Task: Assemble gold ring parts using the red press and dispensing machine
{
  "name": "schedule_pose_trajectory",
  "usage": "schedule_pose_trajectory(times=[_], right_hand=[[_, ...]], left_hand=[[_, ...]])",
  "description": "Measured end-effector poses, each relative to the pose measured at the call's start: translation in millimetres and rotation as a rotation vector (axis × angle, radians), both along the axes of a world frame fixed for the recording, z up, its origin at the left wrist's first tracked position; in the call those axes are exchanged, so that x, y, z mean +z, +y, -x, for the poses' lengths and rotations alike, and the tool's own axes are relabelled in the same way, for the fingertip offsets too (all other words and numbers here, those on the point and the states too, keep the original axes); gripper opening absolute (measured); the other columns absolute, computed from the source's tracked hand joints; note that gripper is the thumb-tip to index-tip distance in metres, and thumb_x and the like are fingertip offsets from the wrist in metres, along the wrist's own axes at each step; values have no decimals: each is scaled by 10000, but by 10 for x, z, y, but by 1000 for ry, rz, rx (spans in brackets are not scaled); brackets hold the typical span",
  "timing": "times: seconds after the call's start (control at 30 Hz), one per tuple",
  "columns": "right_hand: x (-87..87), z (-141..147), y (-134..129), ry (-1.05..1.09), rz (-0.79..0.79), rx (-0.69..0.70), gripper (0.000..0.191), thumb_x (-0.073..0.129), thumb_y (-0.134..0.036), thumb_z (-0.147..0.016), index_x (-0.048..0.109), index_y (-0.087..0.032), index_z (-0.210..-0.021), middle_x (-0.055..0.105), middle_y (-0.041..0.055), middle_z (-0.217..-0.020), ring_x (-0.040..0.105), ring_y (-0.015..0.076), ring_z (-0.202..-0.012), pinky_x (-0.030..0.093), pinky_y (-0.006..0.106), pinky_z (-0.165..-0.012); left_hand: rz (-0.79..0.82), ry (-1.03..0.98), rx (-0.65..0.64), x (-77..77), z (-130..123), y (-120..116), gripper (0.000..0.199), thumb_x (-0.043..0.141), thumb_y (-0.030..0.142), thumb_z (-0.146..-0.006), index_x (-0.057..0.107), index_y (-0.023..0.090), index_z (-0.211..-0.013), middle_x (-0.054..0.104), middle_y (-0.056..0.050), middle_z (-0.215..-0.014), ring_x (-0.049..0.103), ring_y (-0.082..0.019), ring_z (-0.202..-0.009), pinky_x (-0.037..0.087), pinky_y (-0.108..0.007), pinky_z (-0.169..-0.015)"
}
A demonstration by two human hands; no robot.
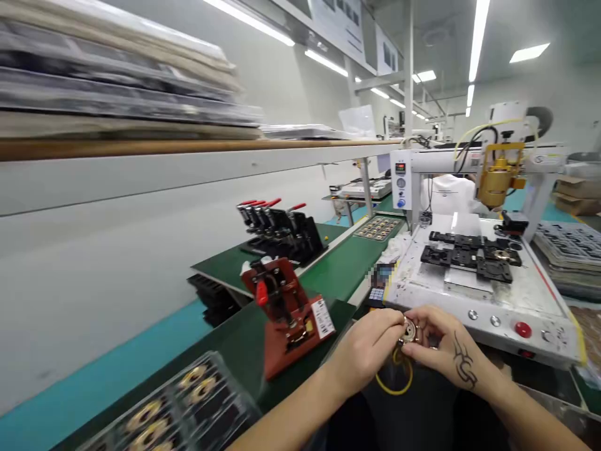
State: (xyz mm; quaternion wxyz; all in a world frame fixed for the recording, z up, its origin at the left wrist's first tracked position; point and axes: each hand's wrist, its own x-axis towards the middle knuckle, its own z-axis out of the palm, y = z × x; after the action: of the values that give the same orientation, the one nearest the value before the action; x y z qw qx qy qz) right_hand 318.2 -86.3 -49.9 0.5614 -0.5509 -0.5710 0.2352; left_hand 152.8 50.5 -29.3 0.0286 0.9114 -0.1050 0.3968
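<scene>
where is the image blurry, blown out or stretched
Head view: the stack on the shelf is smeared and looks stretched toward the left edge; head view: the ceiling tube light burns out to white; head view: the small round part in the hands is too small for fine detail

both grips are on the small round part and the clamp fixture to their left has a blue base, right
The base is red, not blue, as the head view shows. The left grip and right grip are both on the small round part, and the clamp fixture is to their left.
</scene>
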Motion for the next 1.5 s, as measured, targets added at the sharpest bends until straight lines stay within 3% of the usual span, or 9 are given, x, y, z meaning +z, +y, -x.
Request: schedule_pose_trajectory(times=[0.13, 0.27, 0.4, 0.53, 0.73, 0.87, 1.07, 1.27, 1.5], right_hand=[[-48, -402, -290, -53, 13, -185, 310, 784, -269, -850, 700, -226, -1146, 651, -3, -865, 591, 159, -691, 518, 284, -630], [3, -976, -720, -246, -40, -548, 310, 752, -277, -848, 698, -212, -1147, 649, 12, -855, 593, 179, -706, 525, 309, -665], [125, -1343, -1139, -332, -35, -763, 298, 715, -334, -891, 698, -206, -1160, 633, 12, -831, 589, 188, -707, 517, 325, -682], [183, -1424, -1484, -325, -40, -821, 319, 713, -372, -897, 699, -213, -1174, 648, 12, -831, 598, 188, -692, 529, 322, -656], [62, -1626, -1966, -245, 0, -914, 391, 703, -476, -940, 686, -220, -1235, 701, 40, -907, 654, 212, -750, 554, 330, -654], [78, -1940, -1883, -240, 36, -890, 421, 701, -493, -953, 661, -200, -1253, 704, 44, -917, 646, 207, -760, 544, 332, -682], [148, -2585, -1086, -320, 50, -741, 375, 719, -445, -893, 664, -163, -1135, 653, 33, -876, 558, 180, -722, 480, 311, -664], [263, -3164, -333, -414, 256, -497, 264, 791, -369, -925, 699, -147, -1033, 664, 8, -854, 612, 155, -738, 527, 291, -693], [279, -3352, -215, -537, 378, -302, 297, 716, -443, -1029, 730, -148, -1057, 734, 21, -944, 709, 181, -829, 601, 355, -807]], left_hand=[[66, 70, -77, 42, -476, -66, 240, 499, 159, -1089, 604, 188, -1304, 738, -138, -1181, 729, -247, -1072, 626, -366, -925], [259, 190, -83, 287, -1236, 4, 400, 584, 279, -1063, 532, 218, -1455, 659, -159, -1380, 660, -287, -1271, 571, -429, -1067], [312, 461, -21, 587, -2364, 19, 232, 625, 241, -1012, 706, 176, -1220, 709, -134, -1275, 661, -274, -1215, 509, -398, -1101], [276, 615, 21, 688, -3384, -46, 231, 778, 313, -891, 791, 146, -1049, 774, -141, -1122, 700, -306, -1094, 530, -380, -993], [248, 859, 93, 683, -4033, 13, 275, 935, 394, -658, 750, 192, -652, 715, -22, -644, 707, -243, -729, 527, -315, -724], [263, 879, 94, 696, -4096, -16, 258, 898, 365, -719, 723, 177, -692, 719, -10, -669, 702, -223, -747, 549, -359, -788], [427, 662, 12, 877, -3768, 16, 202, 775, 334, -774, 740, 156, -862, 795, -74, -883, 727, -244, -872, 536, -306, -765], [599, 492, -63, 1124, -2989, 143, 308, 709, 312, -832, 656, 173, -1101, 781, -92, -1023, 720, -187, -781, 549, -292, -699], [714, 404, -149, 1085, -1947, 240, 233, 709, 323, -841, 621, 215, -1028, 709, -14, -947, 660, -139, -734, 529, -279, -692]])
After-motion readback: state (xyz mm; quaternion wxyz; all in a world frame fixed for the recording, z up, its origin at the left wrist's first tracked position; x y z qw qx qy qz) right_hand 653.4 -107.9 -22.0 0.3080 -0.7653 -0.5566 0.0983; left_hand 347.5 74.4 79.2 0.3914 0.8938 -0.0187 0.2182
